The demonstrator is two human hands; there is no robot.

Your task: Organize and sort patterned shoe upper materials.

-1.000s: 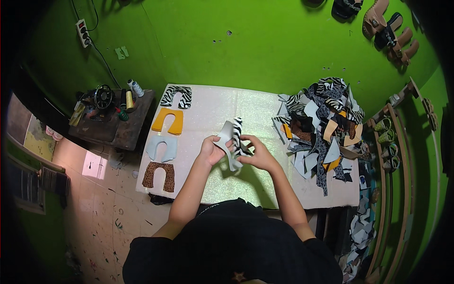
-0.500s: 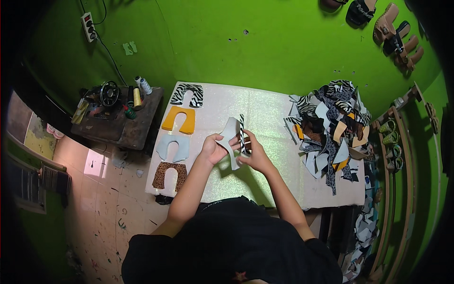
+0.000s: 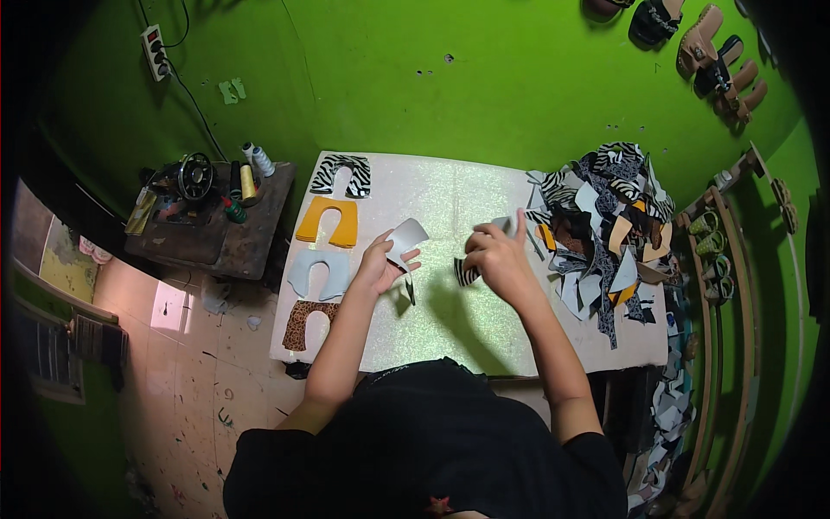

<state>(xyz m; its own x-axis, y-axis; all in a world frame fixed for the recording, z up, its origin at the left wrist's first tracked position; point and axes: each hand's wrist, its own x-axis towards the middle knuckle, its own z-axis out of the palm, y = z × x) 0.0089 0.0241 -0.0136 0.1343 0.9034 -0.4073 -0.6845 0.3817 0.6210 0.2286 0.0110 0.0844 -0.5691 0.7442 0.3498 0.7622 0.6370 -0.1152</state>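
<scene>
My left hand (image 3: 375, 268) is closed on a curved cut piece (image 3: 406, 239) with its pale grey-white side up, held above the middle of the table. A thin dark end of it hangs below the fingers. To the right, my right hand (image 3: 500, 261) grips a zebra-print piece (image 3: 466, 273), back of the hand upward; a pale part of it shows by the index finger. The two hands are apart. Along the table's left edge lie U-shaped pieces: zebra-print (image 3: 353, 163), yellow (image 3: 315, 221), light grey (image 3: 303, 272) and leopard-print (image 3: 296, 333).
A heap of mixed scraps (image 3: 610, 208) covers the right part of the pale table (image 3: 406, 173). At left stands a sewing machine (image 3: 195, 177) on a dark wooden stand with thread spools (image 3: 248, 183). Sandals (image 3: 702, 41) hang on the green wall; a wooden rack (image 3: 712, 346) is at right.
My hands have moved apart: the right has swung right and turned over with the zebra-print piece. The pale piece in my left hand has tilted and now shows a broad face.
</scene>
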